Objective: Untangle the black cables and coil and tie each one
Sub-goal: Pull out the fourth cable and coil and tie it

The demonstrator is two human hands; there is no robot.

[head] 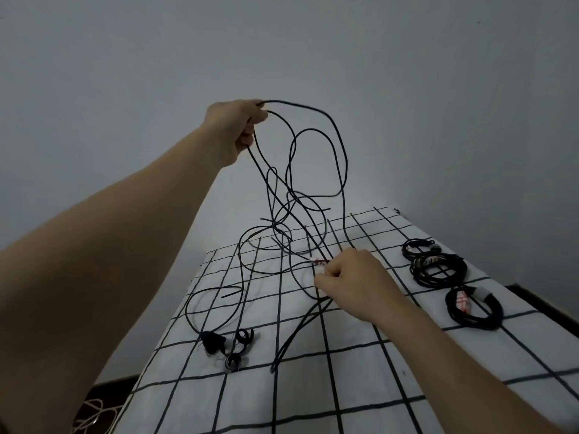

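Black cable tangle [277, 225] dangles from the raised left hand [241, 126], gripped in its fist, right hand [347, 277] below pinching one strand, so a hard pull could cinch the knot between them tight.

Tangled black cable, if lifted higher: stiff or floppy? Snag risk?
Probably floppy: the tangled black cable hangs from the left hand in loose drooping loops. Likely light: one grip holds the bundle up. Apt to snag, not slide free: strands cross above the checked cloth, and the right hand pinches one.
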